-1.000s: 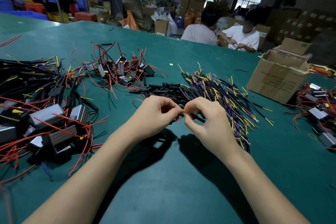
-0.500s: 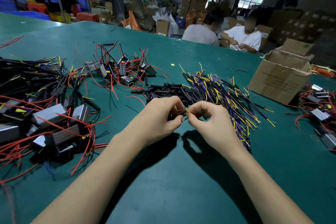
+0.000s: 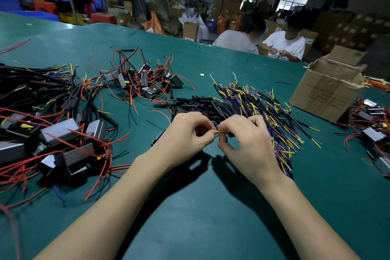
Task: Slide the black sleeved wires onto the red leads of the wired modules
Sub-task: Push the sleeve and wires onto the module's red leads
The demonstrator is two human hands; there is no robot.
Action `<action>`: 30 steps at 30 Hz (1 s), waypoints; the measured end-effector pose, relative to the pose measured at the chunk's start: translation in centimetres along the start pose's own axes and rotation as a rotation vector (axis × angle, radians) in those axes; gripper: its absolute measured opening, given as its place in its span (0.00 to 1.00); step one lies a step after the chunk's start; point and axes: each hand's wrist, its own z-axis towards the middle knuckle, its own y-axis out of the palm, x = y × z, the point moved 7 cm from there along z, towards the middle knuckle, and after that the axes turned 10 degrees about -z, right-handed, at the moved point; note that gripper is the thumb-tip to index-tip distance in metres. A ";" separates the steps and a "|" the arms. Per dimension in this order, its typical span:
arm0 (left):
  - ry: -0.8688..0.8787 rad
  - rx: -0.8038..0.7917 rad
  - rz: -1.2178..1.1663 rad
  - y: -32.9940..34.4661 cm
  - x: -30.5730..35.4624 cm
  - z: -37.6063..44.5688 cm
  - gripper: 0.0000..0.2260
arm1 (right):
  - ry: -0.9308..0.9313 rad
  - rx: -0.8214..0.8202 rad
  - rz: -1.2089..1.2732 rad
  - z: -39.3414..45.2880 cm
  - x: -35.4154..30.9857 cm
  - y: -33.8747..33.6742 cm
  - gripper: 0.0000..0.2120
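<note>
Both hands met above the green desk (image 3: 190,207): left hand (image 3: 187,133) and right hand (image 3: 247,139) pinched one thin yellow wire (image 3: 219,132), fingers curled.

Both hands are meeting over the green table (image 3: 200,217), the left hand (image 3: 187,133) and right hand (image 3: 247,139) pinching a short yellow wire end (image 3: 219,131) between their fingertips. A heap of black sleeved wires (image 3: 259,107) is lying just behind them, piles of wired modules (image 3: 63,133) with red leads (image 3: 69,143) are sitting off left, and a cardboard box (image 3: 327,91) is standing far right.
</note>
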 end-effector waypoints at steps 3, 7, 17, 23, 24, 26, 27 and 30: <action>-0.230 -0.072 -0.299 0.3 -1.4 0.0 0.04 | -0.155 0.148 -0.193 0.0 -0.8 -0.8 0.06; -0.324 -0.079 -0.411 0.5 -2.1 -0.1 0.05 | 0.004 0.076 0.030 -0.1 0.4 -0.3 0.03; 0.196 0.059 0.057 -0.5 1.2 -0.3 0.02 | 0.566 -0.262 0.971 -0.6 3.8 2.4 0.12; 0.245 0.022 0.122 -0.2 1.4 -0.5 0.03 | 0.582 -0.355 0.947 -0.7 3.7 2.6 0.05; 0.252 0.018 0.129 -0.2 1.4 -0.5 0.03 | 0.590 -0.366 0.943 -0.7 3.7 2.7 0.05; 0.272 0.002 0.159 0.0 1.6 -0.6 0.04 | 0.608 -0.392 0.947 -0.8 3.7 2.7 0.04; 0.282 -0.004 0.173 0.2 1.6 -0.6 0.04 | 0.613 -0.408 0.952 -0.8 3.7 2.7 0.04; 0.317 -0.011 0.203 0.4 1.8 -0.7 0.03 | 0.611 -0.444 0.922 -0.8 3.6 2.5 0.05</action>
